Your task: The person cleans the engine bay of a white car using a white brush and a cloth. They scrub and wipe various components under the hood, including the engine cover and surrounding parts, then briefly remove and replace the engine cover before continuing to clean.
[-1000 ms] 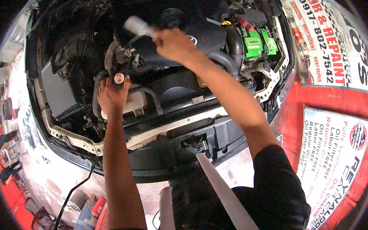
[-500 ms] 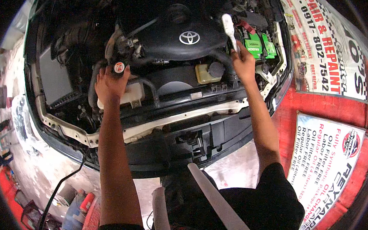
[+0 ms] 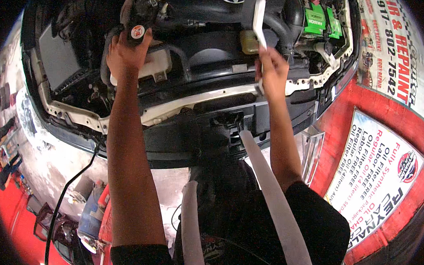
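My left hand (image 3: pixel 127 54) is closed around a dark cylindrical piece whose round top (image 3: pixel 137 32) carries a white and orange label, beside a black hose in the engine bay. Its thumb lies along the right side of that piece. In my right hand (image 3: pixel 274 70) is a long white tool (image 3: pixel 259 19), bent partway up, its upper end pointing away from me; motion blur hides its exact kind. The hand hangs over the front edge of the bay, near a yellowish fluid reservoir (image 3: pixel 249 42). Left of that, a whitish plastic tank (image 3: pixel 155 66) sits beside my left wrist.
A black engine cover (image 3: pixel 199 17) lies beyond my hands. A green-topped battery (image 3: pixel 315 20) stands at the far right. The pale front crossmember (image 3: pixel 174 108) crosses the near side of the bay. Printed banners (image 3: pixel 369 176) hang on a red wall at right.
My right hand has moved toward me and left, away from the battery, bringing the white tool over the reservoir. My left hand keeps its hold on the labelled piece. The whole view has shifted.
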`<state>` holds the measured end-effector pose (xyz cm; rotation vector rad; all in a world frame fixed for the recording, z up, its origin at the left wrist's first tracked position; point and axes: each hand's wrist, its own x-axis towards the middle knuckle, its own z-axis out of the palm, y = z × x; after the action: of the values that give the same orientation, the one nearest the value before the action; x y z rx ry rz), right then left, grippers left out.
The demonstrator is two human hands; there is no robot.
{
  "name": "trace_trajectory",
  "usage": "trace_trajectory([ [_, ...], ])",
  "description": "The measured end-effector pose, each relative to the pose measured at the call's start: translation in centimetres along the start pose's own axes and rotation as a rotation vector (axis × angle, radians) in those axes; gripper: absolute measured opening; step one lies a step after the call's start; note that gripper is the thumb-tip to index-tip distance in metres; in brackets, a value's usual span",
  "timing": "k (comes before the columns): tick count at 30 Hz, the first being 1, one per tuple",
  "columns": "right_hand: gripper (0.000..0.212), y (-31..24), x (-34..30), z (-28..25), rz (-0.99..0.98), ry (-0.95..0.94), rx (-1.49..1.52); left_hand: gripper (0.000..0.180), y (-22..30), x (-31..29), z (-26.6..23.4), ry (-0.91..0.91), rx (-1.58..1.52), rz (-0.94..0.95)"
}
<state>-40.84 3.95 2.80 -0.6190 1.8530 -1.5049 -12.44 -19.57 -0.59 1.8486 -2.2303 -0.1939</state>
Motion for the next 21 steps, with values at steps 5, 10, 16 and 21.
trace_trajectory([
  [5, 0.023, 4.7, -11.0, -3.6, 0.279, 0.096, 0.083, 0.080, -1.1, 0.4, 1.9, 0.089, 0.037, 0.074],
  [10, 0.030, 9.1, -16.3, -6.5, 0.331, 0.096, -0.050, 0.086, -0.1, 0.2, 1.9, 0.041, 0.064, -0.004],
  [16, 0.031, 12.9, -17.4, -8.5, 0.265, 0.163, -0.151, 0.072, 0.8, 0.0, 1.4, -0.028, -0.008, -0.017],
  [21, 0.029, 12.0, -16.8, -10.6, 0.417, 0.157, 0.077, 0.073, -0.4, -0.1, 2.1, 0.047, 0.007, 0.019],
])
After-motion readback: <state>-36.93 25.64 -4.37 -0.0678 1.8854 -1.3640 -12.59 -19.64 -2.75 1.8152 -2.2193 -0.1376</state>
